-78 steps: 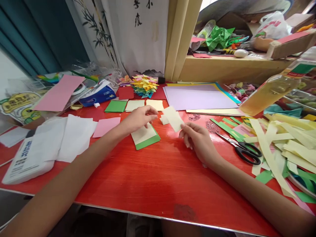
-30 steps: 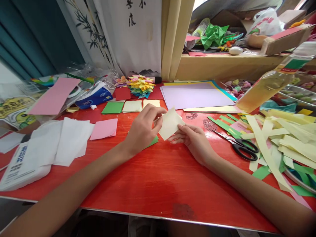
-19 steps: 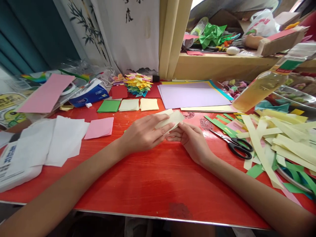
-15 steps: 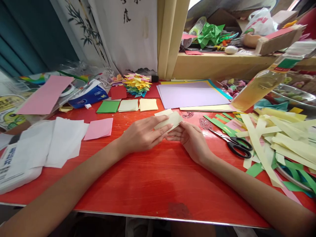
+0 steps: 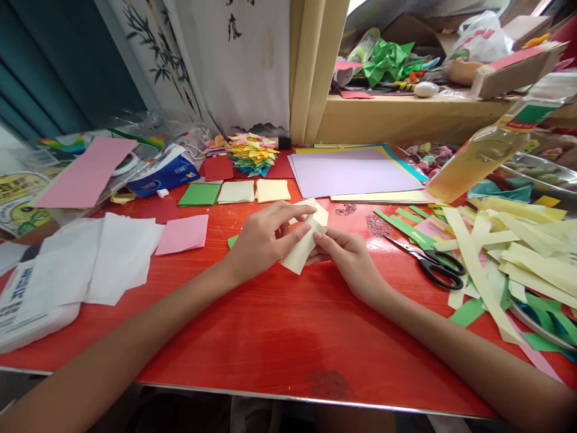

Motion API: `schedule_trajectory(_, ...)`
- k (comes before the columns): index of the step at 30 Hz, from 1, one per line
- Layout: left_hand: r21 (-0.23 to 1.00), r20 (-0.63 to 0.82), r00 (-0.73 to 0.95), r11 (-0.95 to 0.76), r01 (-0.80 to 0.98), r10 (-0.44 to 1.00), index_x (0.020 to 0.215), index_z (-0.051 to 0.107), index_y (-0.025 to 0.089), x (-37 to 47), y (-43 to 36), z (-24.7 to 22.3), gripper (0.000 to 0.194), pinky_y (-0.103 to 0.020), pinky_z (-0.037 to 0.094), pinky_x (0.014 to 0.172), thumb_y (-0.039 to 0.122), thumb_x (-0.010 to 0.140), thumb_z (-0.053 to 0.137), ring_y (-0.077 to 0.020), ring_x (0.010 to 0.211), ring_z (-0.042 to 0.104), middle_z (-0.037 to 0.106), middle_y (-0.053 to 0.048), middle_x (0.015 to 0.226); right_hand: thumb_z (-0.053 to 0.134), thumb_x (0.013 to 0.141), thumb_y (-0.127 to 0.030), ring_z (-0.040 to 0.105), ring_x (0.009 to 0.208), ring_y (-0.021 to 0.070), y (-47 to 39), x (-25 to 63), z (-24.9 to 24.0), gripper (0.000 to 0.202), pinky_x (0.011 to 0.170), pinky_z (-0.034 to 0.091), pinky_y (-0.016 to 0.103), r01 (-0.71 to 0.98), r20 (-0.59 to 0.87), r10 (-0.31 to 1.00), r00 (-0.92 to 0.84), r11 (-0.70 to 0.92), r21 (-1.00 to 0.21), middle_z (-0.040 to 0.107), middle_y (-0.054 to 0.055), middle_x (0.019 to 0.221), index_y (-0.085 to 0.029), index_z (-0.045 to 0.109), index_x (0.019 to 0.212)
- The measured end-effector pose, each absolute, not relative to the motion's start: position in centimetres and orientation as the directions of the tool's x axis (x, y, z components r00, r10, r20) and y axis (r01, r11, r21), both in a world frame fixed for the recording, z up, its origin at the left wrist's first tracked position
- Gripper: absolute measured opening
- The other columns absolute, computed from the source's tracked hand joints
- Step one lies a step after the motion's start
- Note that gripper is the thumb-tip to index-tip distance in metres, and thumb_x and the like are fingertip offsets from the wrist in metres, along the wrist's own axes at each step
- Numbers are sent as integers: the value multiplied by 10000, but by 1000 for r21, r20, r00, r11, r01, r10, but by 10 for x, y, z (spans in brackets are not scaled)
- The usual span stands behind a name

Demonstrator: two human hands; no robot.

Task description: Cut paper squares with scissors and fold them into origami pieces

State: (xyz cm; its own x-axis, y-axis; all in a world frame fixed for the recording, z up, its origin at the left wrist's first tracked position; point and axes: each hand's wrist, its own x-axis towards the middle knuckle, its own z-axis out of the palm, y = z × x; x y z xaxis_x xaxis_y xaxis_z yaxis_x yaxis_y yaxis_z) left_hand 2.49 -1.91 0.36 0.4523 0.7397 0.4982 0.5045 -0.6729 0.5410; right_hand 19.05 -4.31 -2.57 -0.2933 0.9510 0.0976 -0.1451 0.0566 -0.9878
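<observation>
A small pale yellow paper (image 5: pixel 298 252), creased and tilted, is held between my two hands above the red table. My left hand (image 5: pixel 265 237) pinches its upper left part between thumb and fingers. My right hand (image 5: pixel 345 255) grips its right edge with the thumb on top; some fingers are hidden under the paper. Just behind the held paper, another pale yellow piece (image 5: pixel 321 210) shows partly. A bit of green paper (image 5: pixel 232 241) peeks out beside my left hand. Square stacks in green (image 5: pixel 199 194), pale green (image 5: pixel 236 191) and cream (image 5: pixel 273 190) lie farther back.
Black-handled scissors (image 5: pixel 435 264) lie to the right, beside a heap of paper strips (image 5: pixel 482 264). A bottle (image 5: pixel 478 156) leans behind them. Large lilac sheets (image 5: pixel 356 171) lie at the back. Pink squares (image 5: pixel 183 233) and white sheets (image 5: pixel 119 258) are on the left.
The held paper has turned and now hangs down toward the table's front. My left thumb has come over it, and my right thumb presses on its edge. The view has shifted slightly.
</observation>
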Motion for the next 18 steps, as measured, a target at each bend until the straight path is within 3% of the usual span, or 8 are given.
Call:
schedule_trajectory(6, 677, 391, 474, -596, 432, 789, 1104, 593, 248, 26, -16, 4, 276, -224, 457, 652, 294, 861, 471, -119, 834, 567, 612, -24, 1047, 471, 863, -351, 624, 760, 140, -42, 191, -26, 224, 695, 513, 282, -123, 107, 951, -289, 74, -990, 654, 17, 853, -199, 630, 899)
schedule_trajectory(18, 685, 396, 469, -594, 421, 790, 1083, 612, 257, 26, -15, 1, 265, -223, 456, 622, 286, 848, 491, -123, 813, 559, 605, -28, 1012, 466, 857, -368, 618, 762, 139, -41, 191, -27, 233, 684, 508, 278, -107, 97, 953, -286, 69, -992, 654, 17, 873, -204, 627, 889)
